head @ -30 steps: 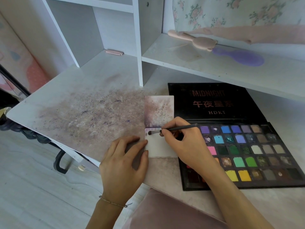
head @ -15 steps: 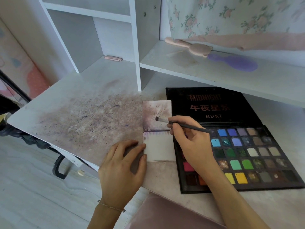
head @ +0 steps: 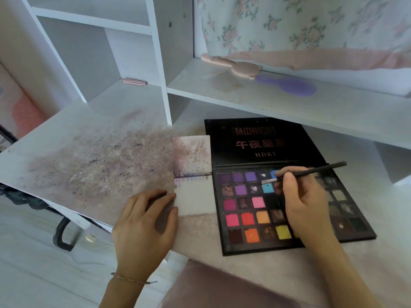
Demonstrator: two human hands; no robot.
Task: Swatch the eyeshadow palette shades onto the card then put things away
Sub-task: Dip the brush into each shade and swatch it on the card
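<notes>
Powder-stained white desk (head: pixel 89 165). Pink bear-shaped mirror (head: pixel 235 67) on shelf (head: pixel 244 101) at 12 o'clock, purple hairbrush (head: pixel 291 85) just beside. Pink clip (head: pixel 133 82) at 11 o'clock.

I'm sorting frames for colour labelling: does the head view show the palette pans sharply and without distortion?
Head view: pans left of the right hand on the palette read crisp and saturated; those at its right end look dim and soft; the shelf edges bow from the wide-angle lens; the brush tip is slightly blurred.

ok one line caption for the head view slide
Right hand dips a brush into the eyeshadow palette while left hand steadies the swatch card.
</notes>
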